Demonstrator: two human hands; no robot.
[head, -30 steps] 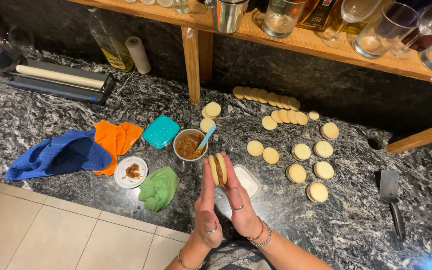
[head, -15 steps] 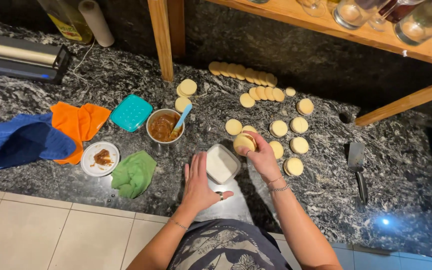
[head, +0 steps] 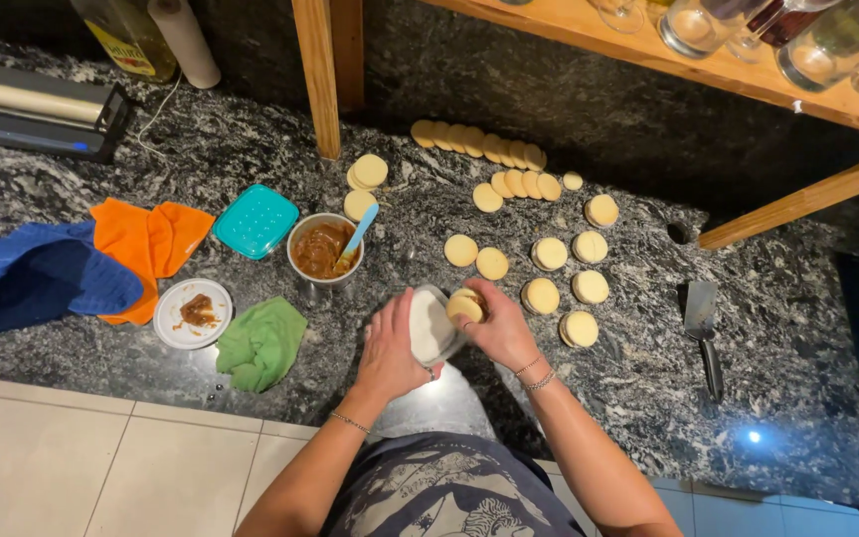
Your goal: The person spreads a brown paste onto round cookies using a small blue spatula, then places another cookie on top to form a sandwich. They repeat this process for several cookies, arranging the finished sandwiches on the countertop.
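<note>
Head view, one entry per item.

Your right hand [head: 502, 328]: fingers curled snugly round a filled sandwich cookie [head: 466, 306], held at the rim of the small white dish [head: 428, 326]. The cookie touches the dish's right edge, at the front of the counter before you.

Your left hand [head: 393, 343]: fingers spread moderately and wrapped on the dish's near-left side, tilting or steadying it. Which of the two cannot be told. The dish's white contents look like a coating, perhaps coconut or sugar.

Step in hand, by judgement: rolling the cookie's filled edge in that white coating. The next move calls for turning the cookie on its rim with light pressure, so the halves do not slide apart, while the dish is kept steady.

Nearby stock:
- bowl of brown filling [head: 322, 249] with a blue spatula [head: 356, 237] in it, left of the dish
- finished sandwiches [head: 567, 288] in a cluster to the right
- a row of plain rounds [head: 479, 147] farther back
- teal lid [head: 256, 221], green cloth [head: 260, 343] and smeared saucer [head: 193, 312] to the left
- metal scraper [head: 704, 333] well apart to the right
</note>
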